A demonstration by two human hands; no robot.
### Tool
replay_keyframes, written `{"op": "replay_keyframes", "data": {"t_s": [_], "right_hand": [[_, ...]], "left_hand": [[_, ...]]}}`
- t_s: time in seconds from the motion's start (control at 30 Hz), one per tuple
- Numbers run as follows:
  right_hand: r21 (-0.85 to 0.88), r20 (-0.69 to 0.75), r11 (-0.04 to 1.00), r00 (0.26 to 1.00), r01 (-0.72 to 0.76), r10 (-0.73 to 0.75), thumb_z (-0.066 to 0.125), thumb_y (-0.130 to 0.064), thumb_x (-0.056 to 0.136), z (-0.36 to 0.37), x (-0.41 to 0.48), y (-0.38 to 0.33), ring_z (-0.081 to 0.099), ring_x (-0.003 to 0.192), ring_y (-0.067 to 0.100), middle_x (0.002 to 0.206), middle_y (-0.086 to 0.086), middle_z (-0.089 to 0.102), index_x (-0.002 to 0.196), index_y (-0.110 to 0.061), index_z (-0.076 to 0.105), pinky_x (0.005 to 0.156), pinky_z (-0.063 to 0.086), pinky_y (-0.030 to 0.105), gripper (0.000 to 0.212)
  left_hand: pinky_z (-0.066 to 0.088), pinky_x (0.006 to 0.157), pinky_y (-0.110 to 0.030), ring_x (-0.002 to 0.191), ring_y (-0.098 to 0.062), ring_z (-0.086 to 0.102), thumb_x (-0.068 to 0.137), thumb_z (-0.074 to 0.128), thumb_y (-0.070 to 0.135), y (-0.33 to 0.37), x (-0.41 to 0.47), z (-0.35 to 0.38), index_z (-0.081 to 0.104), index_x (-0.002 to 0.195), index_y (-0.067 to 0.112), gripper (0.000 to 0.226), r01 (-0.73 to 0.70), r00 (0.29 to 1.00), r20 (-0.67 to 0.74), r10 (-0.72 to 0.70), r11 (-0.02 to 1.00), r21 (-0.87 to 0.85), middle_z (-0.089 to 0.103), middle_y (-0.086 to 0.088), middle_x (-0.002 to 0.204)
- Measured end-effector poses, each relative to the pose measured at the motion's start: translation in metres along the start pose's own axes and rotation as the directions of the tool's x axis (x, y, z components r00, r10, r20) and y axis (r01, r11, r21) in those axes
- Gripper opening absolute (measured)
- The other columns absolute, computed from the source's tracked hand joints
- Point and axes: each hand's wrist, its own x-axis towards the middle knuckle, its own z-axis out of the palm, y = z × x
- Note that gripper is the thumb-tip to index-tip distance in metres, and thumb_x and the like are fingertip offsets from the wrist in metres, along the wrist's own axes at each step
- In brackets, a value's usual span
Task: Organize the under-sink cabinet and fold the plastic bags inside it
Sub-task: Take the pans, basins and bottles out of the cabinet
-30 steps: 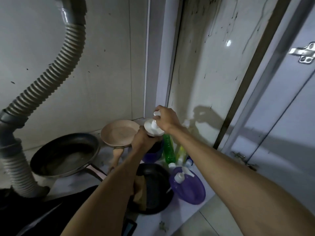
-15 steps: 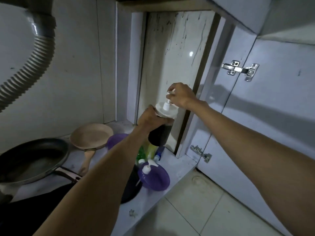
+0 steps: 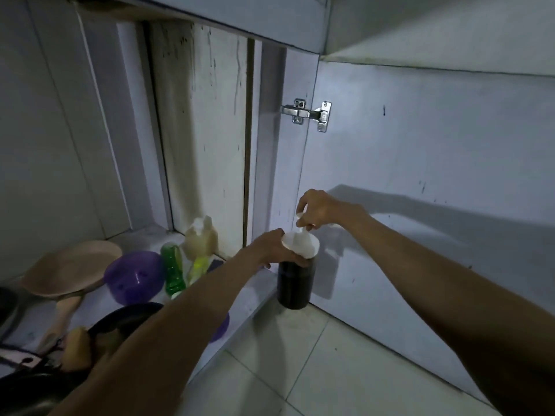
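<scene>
At 6 o'clock the tiled floor (image 3: 315, 370) spreads between the cabinet lip (image 3: 252, 298) at 9 and the open door (image 3: 435, 163) at 3. Just outside that lip the dark pump bottle (image 3: 295, 285) is upright, our left grip (image 3: 271, 250) clasping its shoulder, our right grip (image 3: 319, 207) pinching the pump head (image 3: 301, 220) at its 12. Beyond, at 10, a green bottle (image 3: 172, 268) and purple bowl (image 3: 133, 277) sit inside.
</scene>
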Motion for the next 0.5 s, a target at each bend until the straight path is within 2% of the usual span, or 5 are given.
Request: {"op": "replay_keyframes", "data": {"t_s": [0.1,0.2,0.3,0.4,0.5], "right_hand": [[-0.006,0.043,1.0,0.999,-0.006,0.006,0.073,-0.011,0.083,0.012,0.005,0.022,0.074,0.077,0.025,0.084,0.015,0.074,0.108,0.0,0.066,0.072,0.06,0.031,0.027],[-0.018,0.078,1.0,0.997,0.01,-0.009,0.073,-0.009,0.082,0.031,0.012,0.033,0.07,0.068,0.021,0.081,0.014,0.073,0.108,0.0,0.067,0.066,0.059,0.029,0.027],[-0.02,0.12,0.999,0.992,0.029,-0.026,0.073,-0.007,0.082,0.048,0.022,0.045,0.066,0.06,0.017,0.074,0.011,0.07,0.106,0.001,0.068,0.061,0.057,0.027,0.026],[-0.024,0.138,0.999,0.99,0.038,-0.034,0.073,-0.006,0.081,0.061,0.028,0.055,0.068,0.058,0.018,0.074,0.013,0.071,0.104,0.005,0.068,0.054,0.056,0.025,0.026],[-0.024,0.158,0.999,0.987,0.044,-0.04,0.075,-0.007,0.081,0.072,0.033,0.061,0.065,0.056,0.013,0.071,0.007,0.069,0.105,0.002,0.067,0.05,0.052,0.02,0.026]], "left_hand": [[0.054,0.077,-0.034,0.103,-0.022,0.057,0.064,0.082,0.055,-0.004,0.006,0.024,0.04,0.132,0.018,0.088,-0.006,0.999,-0.042,0.007,1.0,0.025,0.057,-0.004,0.124],[0.05,0.093,-0.039,0.114,-0.025,0.054,0.063,0.082,0.056,-0.014,0.01,0.044,0.036,0.136,0.016,0.095,0.027,0.998,-0.064,-0.022,0.997,0.073,0.054,-0.004,0.13],[0.049,0.094,-0.04,0.114,-0.024,0.053,0.054,0.082,0.062,-0.027,0.018,0.062,0.036,0.135,0.019,0.103,0.073,0.993,-0.1,-0.066,0.995,0.073,0.052,-0.003,0.131],[0.045,0.101,-0.042,0.12,-0.026,0.051,0.058,0.083,0.058,-0.034,0.021,0.072,0.027,0.143,0.019,0.109,0.07,0.996,-0.067,-0.066,0.996,0.06,0.049,-0.003,0.135],[0.043,0.103,-0.04,0.123,-0.026,0.05,0.062,0.081,0.058,-0.041,0.024,0.079,0.024,0.147,0.018,0.11,0.077,0.996,-0.041,-0.073,0.993,0.088,0.05,-0.004,0.138]]}}
